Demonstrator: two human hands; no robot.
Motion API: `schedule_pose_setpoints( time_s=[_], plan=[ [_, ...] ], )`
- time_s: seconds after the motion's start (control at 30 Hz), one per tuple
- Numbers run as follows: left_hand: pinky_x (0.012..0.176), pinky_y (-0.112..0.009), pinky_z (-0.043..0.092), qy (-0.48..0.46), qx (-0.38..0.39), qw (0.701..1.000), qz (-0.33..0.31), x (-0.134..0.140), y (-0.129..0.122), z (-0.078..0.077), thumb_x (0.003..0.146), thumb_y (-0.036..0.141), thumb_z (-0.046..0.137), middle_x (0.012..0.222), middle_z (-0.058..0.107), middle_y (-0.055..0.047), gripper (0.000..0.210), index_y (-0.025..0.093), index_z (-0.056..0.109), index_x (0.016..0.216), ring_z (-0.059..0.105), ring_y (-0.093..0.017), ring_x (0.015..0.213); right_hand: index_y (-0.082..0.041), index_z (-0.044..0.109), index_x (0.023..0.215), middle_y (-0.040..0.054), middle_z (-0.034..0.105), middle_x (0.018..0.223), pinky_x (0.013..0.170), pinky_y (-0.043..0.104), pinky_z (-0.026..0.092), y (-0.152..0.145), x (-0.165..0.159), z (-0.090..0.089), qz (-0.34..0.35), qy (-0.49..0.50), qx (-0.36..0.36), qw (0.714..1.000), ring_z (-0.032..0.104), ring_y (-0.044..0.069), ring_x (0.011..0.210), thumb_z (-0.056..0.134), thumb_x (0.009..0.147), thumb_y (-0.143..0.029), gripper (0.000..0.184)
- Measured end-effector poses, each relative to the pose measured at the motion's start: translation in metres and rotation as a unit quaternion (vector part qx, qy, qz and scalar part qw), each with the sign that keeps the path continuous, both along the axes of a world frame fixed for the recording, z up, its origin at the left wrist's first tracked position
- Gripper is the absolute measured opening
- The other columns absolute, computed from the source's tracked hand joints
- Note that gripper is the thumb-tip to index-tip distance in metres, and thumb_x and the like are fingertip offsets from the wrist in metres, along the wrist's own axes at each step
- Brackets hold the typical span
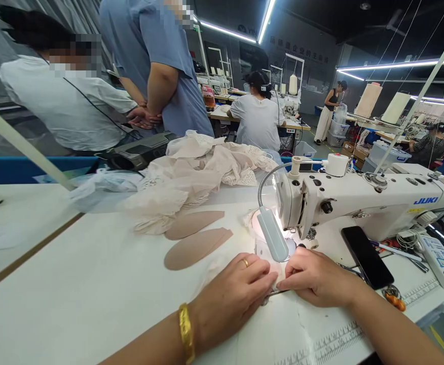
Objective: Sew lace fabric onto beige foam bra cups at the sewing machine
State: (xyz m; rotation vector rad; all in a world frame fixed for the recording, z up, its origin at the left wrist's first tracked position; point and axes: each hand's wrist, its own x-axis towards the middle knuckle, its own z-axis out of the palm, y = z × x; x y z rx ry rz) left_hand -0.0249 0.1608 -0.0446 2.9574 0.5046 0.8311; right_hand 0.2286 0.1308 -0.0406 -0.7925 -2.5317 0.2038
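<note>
"Hands first, since they're nearest. What are they doing?"

"Both are low over the counter (111, 268). The left hand (235, 289), with a gold bracelet (186, 332) at its wrist, has its fingers bent toward the right hand (315, 279), whose fingers are curled in too. Their tips nearly meet. I can't tell whether either is pinching or only pressing."

"Pressing on what?"

"Sheer pale cloth (215, 272), on the counter at the fingertips and showing beside the left hand. Much of it is covered."

"How would it handle?"

"Light and limp, I'd judge, quick to pucker or slide on that smooth top. Best held flat under the fingertips, close to the edge; a hard tug could distort it."

"What's around it?"

"A black smartphone (368, 256) to the right of the right hand. Just beyond the fingers, the head of a gooseneck lamp (271, 235). Off to the left, two brown leaf-shaped pieces (197, 248) lie flat, side by side, probably stiffer than the cloth. Behind the right hand stands a white Juki sewing machine (370, 203)."

"And farther back?"

"A heap of beige lace-trimmed fabric (210, 172). Past it a co-worker in a blue shirt (169, 50) stands, hands clasped behind; deeper still, a person in white (258, 119) sits working."
</note>
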Motion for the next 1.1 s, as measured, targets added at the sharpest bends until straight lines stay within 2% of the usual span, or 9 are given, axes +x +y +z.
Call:
schedule_pose_setpoints(
  time_s=[0.2,0.3,0.43,0.57,0.77,0.9,1.1],
  plan=[
    [0.081,-0.037,0.050,-0.055,-0.009,0.998,-0.013,0.003,0.003,-0.014,0.103,0.008,0.043,0.097,0.072,-0.006,0.026,0.018,0.066,0.106,0.056,-0.021,0.082,-0.022,0.072,0.104,0.0034,0.062,0.085,0.069,0.030,0.042,-0.001,-0.001,0.002,-0.057,-0.038,0.000,0.998,0.050,0.020,0.081,0.049,0.099,-0.009,0.027],
    [0.085,-0.039,0.050,-0.038,-0.024,0.999,-0.005,0.004,0.009,-0.018,0.106,0.013,0.041,0.095,0.074,-0.006,0.028,0.020,0.068,0.105,0.060,-0.022,0.085,-0.023,0.071,0.102,0.0028,0.060,0.084,0.066,0.030,0.040,0.000,-0.002,0.000,-0.079,-0.046,0.001,0.996,0.049,0.020,0.078,0.049,0.097,-0.009,0.026],
    [0.081,-0.039,0.051,-0.030,-0.020,0.999,0.001,0.007,0.021,-0.022,0.104,0.017,0.042,0.090,0.075,-0.006,0.029,0.022,0.070,0.098,0.064,-0.023,0.083,-0.023,0.070,0.102,0.0016,0.056,0.081,0.064,0.029,0.039,0.002,-0.003,-0.007,-0.107,-0.035,0.007,0.994,0.047,0.020,0.074,0.051,0.094,-0.007,0.026],
    [0.079,-0.039,0.053,-0.037,-0.023,0.999,0.000,0.012,0.031,-0.018,0.103,0.018,0.044,0.096,0.074,-0.008,0.025,0.021,0.068,0.094,0.064,-0.025,0.087,-0.023,0.068,0.100,0.0024,0.058,0.084,0.061,0.029,0.036,0.006,-0.004,-0.014,-0.142,-0.031,0.011,0.989,0.049,0.020,0.074,0.050,0.092,-0.007,0.025],
    [0.084,-0.038,0.055,-0.051,-0.048,0.997,-0.021,0.020,0.038,-0.006,0.101,0.014,0.046,0.102,0.075,-0.006,0.022,0.022,0.066,0.100,0.067,-0.023,0.091,-0.022,0.058,0.084,0.0019,0.057,0.081,0.064,0.030,0.037,0.009,-0.003,-0.017,-0.179,-0.017,0.000,0.984,0.051,0.020,0.075,0.050,0.093,-0.009,0.018],
    [0.080,-0.038,0.055,-0.060,-0.046,0.997,-0.022,0.024,0.041,-0.008,0.097,0.012,0.047,0.094,0.074,-0.004,0.021,0.022,0.065,0.093,0.066,-0.023,0.084,-0.023,0.053,0.081,0.0009,0.055,0.078,0.063,0.029,0.036,0.008,-0.004,-0.015,-0.183,-0.006,-0.006,0.983,0.049,0.019,0.073,0.050,0.091,-0.008,0.018],
    [0.077,-0.037,0.054,-0.075,-0.044,0.996,-0.016,0.024,0.039,-0.013,0.096,0.013,0.048,0.094,0.073,-0.004,0.018,0.023,0.063,0.094,0.065,-0.023,0.083,-0.024,0.049,0.081,-0.0001,0.052,0.075,0.062,0.031,0.034,0.007,-0.006,-0.016,-0.183,-0.016,0.016,0.983,0.046,0.019,0.067,0.048,0.093,-0.009,0.019]
  ],
)
